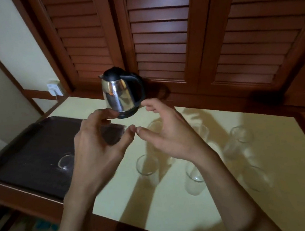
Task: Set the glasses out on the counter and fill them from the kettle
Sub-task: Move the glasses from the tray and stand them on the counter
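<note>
Both hands are hovering empty with fingers curled loose, left hand (93, 141) and right hand (169, 134), just short of the steel kettle (120, 94) at the counter's (177, 207) back. Looks like reach-for-kettle time: grab the black handle (136, 84), and go slow around the glasses (147, 165) below.

Both hands raised empty, left hand (95, 140), right hand (170, 132), kettle (120, 94) behind

no readable text, no labels, no brand marks, no numbers anywhere in view
</note>
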`<state>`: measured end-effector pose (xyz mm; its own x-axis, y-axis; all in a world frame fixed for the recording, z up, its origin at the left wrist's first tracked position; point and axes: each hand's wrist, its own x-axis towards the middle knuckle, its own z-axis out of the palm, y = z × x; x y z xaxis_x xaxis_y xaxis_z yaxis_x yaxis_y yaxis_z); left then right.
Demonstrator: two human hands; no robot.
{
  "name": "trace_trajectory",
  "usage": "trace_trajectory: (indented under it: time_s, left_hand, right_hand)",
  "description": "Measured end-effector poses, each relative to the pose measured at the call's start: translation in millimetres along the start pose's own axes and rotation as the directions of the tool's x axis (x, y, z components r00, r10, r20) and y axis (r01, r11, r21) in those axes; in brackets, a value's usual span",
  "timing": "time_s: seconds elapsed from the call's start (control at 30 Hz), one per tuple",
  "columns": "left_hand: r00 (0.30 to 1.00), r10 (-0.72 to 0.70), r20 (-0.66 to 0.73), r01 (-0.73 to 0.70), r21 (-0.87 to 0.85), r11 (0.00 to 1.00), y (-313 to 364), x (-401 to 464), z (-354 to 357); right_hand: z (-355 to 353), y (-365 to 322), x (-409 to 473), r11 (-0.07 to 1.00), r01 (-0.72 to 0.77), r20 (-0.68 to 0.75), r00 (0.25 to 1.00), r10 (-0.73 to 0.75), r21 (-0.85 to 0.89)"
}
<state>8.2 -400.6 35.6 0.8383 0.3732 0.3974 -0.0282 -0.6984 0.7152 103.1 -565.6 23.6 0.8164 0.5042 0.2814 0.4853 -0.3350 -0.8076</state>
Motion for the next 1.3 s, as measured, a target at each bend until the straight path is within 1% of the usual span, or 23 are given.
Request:
trace_trajectory:
  time_s: [0.1, 0.27, 0.33, 0.47, 0.57, 0.67, 0.77, 0.83, 1.0, 1.07, 1.13, 1.2, 1.23, 1.3]
  left_hand:
    - [1.0, -0.021, -0.024, 0.022, 0.046, 0.999, -30.2, 9.6, -22.4]
    - [0.997, -0.044, -0.06, 0.054, 0.184, 0.981, -84.8, 22.9, -44.7]
    - [0.995, -0.089, -0.043, 0.098, 0.289, 0.952, -107.6, 25.3, -43.2]
    - [0.977, -0.211, 0.009, 0.185, 0.444, 0.876, -146.0, 21.8, -30.1]
    - [0.976, -0.205, 0.075, 0.129, 0.562, 0.817, -168.1, 26.5, -27.4]
    - [0.946, -0.227, 0.232, 0.032, 0.631, 0.775, -183.0, 40.9, -37.9]
    - [0.933, -0.208, 0.294, -0.021, 0.62, 0.784, -194.7, 57.6, -53.0]
    - [0.927, -0.196, 0.319, -0.04, 0.604, 0.796, -200.7, 66.1, -62.0]
    - [0.911, -0.188, 0.368, -0.124, 0.678, 0.725, -208.2, 73.7, -70.6]
    - [0.922, -0.154, 0.354, -0.136, 0.67, 0.729, -210.9, 71.3, -68.8]
    - [0.958, -0.074, 0.278, -0.12, 0.62, 0.775, -217.3, 68.7, -65.7]
    - [0.978, 0.014, 0.209, -0.133, 0.57, 0.811, -226.9, 67.5, -62.0]
    - [0.981, 0.035, 0.193, -0.139, 0.555, 0.82, -229.9, 68.2, -61.4]
    - [0.979, 0.041, 0.198, -0.141, 0.524, 0.84, -233.7, 71.5, -62.8]
  right_hand:
    - [42.3, -17.6, 21.9, 0.999, -0.001, 0.052, 0.999, 0.003, -0.047]
    - [101.2, -32.6, 52.3, 0.986, 0.046, 0.081, 0.996, -0.033, -0.159]
    - [124.6, -33.7, 66.5, 0.975, 0.045, 0.074, 0.997, -0.03, -0.217]
    - [174.5, -23.7, 96.1, 0.938, -0.012, 0.126, 0.99, 0.059, -0.346]
    - [204.1, -13.0, 112.5, 0.921, -0.063, 0.164, 0.977, 0.135, -0.384]
    - [218.9, -10.8, 129.7, 0.923, -0.099, 0.164, 0.972, 0.17, -0.372]
    - [221.6, -13.7, 149.9, 0.905, -0.11, 0.204, 0.956, 0.209, -0.411]
    - [222.6, -18.9, 161.7, 0.871, -0.092, 0.232, 0.946, 0.228, -0.482]
    - [244.2, -26.0, 171.2, 0.728, -0.027, 0.211, 0.949, 0.234, -0.685]
    - [254.8, -23.6, 168.3, 0.675, -0.024, 0.191, 0.951, 0.243, -0.738]
    - [261.1, -19.5, 164.4, 0.653, -0.016, 0.138, 0.973, 0.184, -0.757]
    - [265.7, -12.4, 161.9, 0.655, 0.013, 0.072, 0.995, 0.063, -0.755]
    - [267.4, -7.9, 161.1, 0.664, 0.034, 0.042, 0.999, -0.003, -0.747]
    - [267.8, -2.7, 159.9, 0.682, 0.059, 0.007, 0.997, -0.078, -0.729]
